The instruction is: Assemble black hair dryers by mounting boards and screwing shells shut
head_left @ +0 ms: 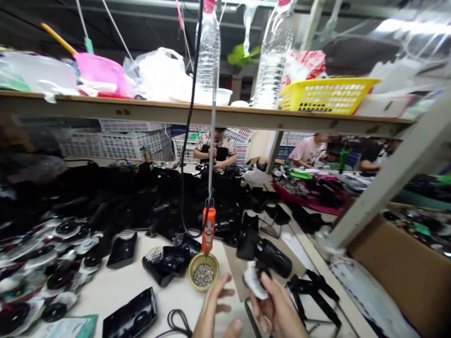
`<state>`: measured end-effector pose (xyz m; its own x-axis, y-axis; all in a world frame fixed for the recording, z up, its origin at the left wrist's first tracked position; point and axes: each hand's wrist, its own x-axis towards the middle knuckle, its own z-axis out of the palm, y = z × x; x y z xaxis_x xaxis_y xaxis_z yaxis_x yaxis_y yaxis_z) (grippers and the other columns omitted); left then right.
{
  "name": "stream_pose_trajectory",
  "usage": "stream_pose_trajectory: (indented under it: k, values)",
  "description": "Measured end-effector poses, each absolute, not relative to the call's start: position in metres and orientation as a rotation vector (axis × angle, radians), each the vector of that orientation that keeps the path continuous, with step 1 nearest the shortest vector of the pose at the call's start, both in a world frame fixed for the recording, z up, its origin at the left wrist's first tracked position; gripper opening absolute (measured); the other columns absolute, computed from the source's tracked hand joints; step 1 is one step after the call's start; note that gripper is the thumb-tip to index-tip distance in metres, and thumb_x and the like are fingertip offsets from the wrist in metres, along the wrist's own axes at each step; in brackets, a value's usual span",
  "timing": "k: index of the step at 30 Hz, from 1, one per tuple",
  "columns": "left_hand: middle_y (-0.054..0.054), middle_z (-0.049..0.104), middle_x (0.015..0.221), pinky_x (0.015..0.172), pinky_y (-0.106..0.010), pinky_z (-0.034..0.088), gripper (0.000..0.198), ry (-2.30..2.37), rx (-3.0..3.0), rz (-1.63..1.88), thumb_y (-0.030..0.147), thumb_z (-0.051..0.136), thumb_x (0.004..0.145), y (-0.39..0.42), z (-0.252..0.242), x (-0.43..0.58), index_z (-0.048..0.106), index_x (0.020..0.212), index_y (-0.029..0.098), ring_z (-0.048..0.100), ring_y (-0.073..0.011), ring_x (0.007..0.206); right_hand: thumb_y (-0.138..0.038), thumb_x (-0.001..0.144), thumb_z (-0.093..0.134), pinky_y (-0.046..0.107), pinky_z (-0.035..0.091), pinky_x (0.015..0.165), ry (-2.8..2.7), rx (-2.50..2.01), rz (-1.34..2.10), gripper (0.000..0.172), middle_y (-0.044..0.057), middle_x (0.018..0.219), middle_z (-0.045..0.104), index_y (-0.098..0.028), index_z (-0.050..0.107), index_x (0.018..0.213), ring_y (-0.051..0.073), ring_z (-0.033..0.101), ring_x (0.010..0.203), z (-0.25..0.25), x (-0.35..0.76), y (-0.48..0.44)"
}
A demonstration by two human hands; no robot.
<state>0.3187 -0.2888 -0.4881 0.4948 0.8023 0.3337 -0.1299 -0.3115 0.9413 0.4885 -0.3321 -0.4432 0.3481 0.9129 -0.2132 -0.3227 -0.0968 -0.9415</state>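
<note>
Right hand: one white part, pinched between thumb and fingers, projecting forward-left of the grip, long axis slanting far-left to near-right. Left hand: nothing held, fingers parted, apart from the part, just nearside of one brass-coloured bowl containing small metal pieces.

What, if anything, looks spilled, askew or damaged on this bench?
Nothing clearly stands out. The small silver screws sit inside the round gold-coloured bowl, and the orange electric screwdriver hangs upright. Black plastic housings lie jumbled; blur could hide fine damage.
</note>
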Motion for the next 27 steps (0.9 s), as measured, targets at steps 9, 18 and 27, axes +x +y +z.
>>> stream_pose_trajectory:
  k: [9, 18, 27]
  values:
    - [-0.011, 0.069, 0.14, 0.117, -0.043, 0.045, 0.082, 0.692, 1.251, 1.098, 0.062, 0.092, 0.058, -0.251, -0.481, 0.307, 0.072, 0.13, 0.027, 0.058, -0.0358, 0.136, -0.071, 0.084, 0.069, 0.034, 0.053, 0.085, -1.17, -1.434, 0.882, 0.074, 0.009, 0.105, 0.071, -0.021, 0.06, 0.139, 0.026, 0.067, 0.093, -0.421, 0.45, -0.326]
    - [-0.015, 0.063, 0.147, 0.119, -0.056, 0.039, 0.089, 0.655, 1.249, 1.179, 0.082, 0.077, 0.058, -0.257, -0.488, 0.289, 0.074, 0.128, 0.028, 0.051, -0.0429, 0.141, -0.068, 0.071, 0.085, 0.033, 0.058, 0.081, -0.922, -1.037, 0.972, 0.073, 0.014, 0.114, 0.076, -0.024, 0.07, 0.127, 0.028, 0.073, 0.096, -0.45, 0.413, -0.319]
    - [-0.012, 0.048, 0.16, 0.122, -0.059, 0.031, 0.086, 1.345, 2.089, 0.819, 0.055, 0.08, 0.074, -0.204, -0.505, 0.139, 0.051, 0.151, 0.032, 0.041, -0.0413, 0.148, -0.054, 0.066, 0.093, 0.023, 0.048, 0.042, -0.639, -0.988, 1.034, 0.068, 0.015, 0.115, 0.074, -0.024, 0.072, 0.123, 0.017, 0.064, 0.061, -0.448, 0.414, -0.316]
